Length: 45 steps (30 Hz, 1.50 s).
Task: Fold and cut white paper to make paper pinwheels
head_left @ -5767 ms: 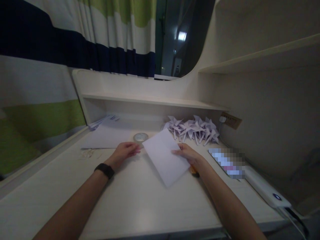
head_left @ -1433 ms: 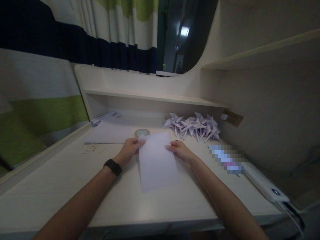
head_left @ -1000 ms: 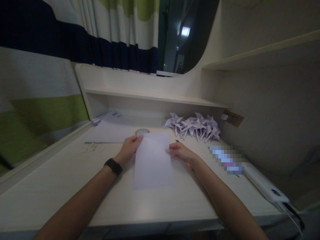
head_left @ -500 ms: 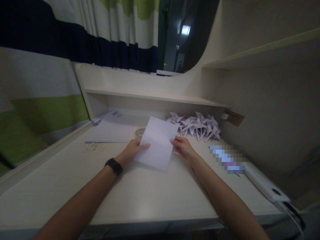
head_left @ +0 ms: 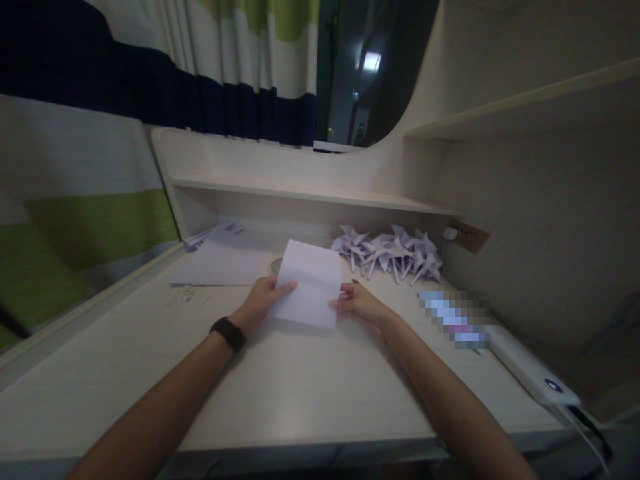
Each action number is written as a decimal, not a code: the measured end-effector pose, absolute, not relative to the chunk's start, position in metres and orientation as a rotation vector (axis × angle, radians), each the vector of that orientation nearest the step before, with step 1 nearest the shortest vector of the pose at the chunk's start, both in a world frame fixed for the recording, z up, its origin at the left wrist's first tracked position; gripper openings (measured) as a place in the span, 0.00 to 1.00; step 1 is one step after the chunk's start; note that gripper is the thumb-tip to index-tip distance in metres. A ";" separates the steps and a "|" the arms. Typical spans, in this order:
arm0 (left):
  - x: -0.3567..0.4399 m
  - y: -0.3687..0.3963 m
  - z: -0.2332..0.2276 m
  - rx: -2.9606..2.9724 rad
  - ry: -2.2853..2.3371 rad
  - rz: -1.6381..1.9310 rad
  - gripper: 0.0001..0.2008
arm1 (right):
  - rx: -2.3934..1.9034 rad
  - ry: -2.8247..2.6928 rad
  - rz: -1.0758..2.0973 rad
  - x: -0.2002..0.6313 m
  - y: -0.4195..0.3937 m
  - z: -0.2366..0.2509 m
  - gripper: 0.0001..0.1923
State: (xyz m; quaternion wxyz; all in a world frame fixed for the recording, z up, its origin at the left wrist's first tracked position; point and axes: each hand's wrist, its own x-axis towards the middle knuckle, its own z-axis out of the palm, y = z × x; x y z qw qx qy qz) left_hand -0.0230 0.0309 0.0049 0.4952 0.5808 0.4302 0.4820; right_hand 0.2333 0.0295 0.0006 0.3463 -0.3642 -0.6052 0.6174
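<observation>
A white sheet of paper (head_left: 311, 283) is held a little above the desk, between both hands, its right side slightly bowed. My left hand (head_left: 265, 299) grips its left edge, thumb on top and the other fingers underneath, out of sight. At the right edge, my right hand (head_left: 361, 301) pinches the sheet between thumb and fingers. Behind the paper, a roll of tape (head_left: 276, 265) is mostly covered by it. White paper pinwheels (head_left: 387, 250) lie in a heap beyond my right hand.
A stack of white paper (head_left: 220, 260) lies at the back left of the desk (head_left: 280, 393), with small pale loops (head_left: 183, 295) in front. To the right are a blurred phone-like object (head_left: 453, 319) and a white power strip (head_left: 533, 367). A low shelf (head_left: 300, 190) spans the back.
The sheet has shifted left and straightened, and its right side now bows. My right hand has moved left with the edge; my left hand has barely moved.
</observation>
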 end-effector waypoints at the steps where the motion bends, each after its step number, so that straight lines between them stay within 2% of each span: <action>1: -0.022 0.031 0.006 1.397 1.039 1.197 0.19 | -0.942 -1.581 1.611 0.233 0.030 -0.001 0.24; 11: -0.018 0.032 0.003 1.316 0.914 1.234 0.22 | -1.000 -1.435 1.438 0.235 0.030 0.006 0.21; 20: -0.018 0.032 0.007 1.164 0.782 1.277 0.19 | -0.966 -1.629 1.517 0.249 0.030 0.012 0.20; 24: -0.024 0.025 0.021 0.978 0.653 1.319 0.25 | -0.932 -1.832 1.613 0.268 0.031 0.021 0.19; 27: -0.033 0.024 0.030 0.922 0.600 1.274 0.29 | -0.975 -1.886 1.534 0.281 0.030 0.030 0.18; 29: -0.038 0.026 0.030 0.954 0.631 1.202 0.27 | -1.029 -1.869 1.467 0.287 0.030 0.034 0.17; 33: -0.039 0.025 0.023 1.126 0.752 0.997 0.15 | -1.112 -1.876 1.431 0.291 0.030 0.035 0.17; 38: -0.033 0.023 0.014 1.315 0.849 0.852 0.15 | -1.090 -1.777 1.413 0.290 0.033 0.031 0.15; 40: -0.034 0.027 0.012 1.330 0.899 0.919 0.16 | -0.990 -1.682 1.498 0.290 0.032 0.032 0.21; 43: -0.039 0.033 0.010 1.304 0.973 0.987 0.18 | -0.781 -1.519 1.606 0.290 0.027 0.034 0.43; 45: -0.042 0.035 0.009 1.282 0.966 0.953 0.20 | -0.705 -1.490 1.609 0.289 0.025 0.036 0.50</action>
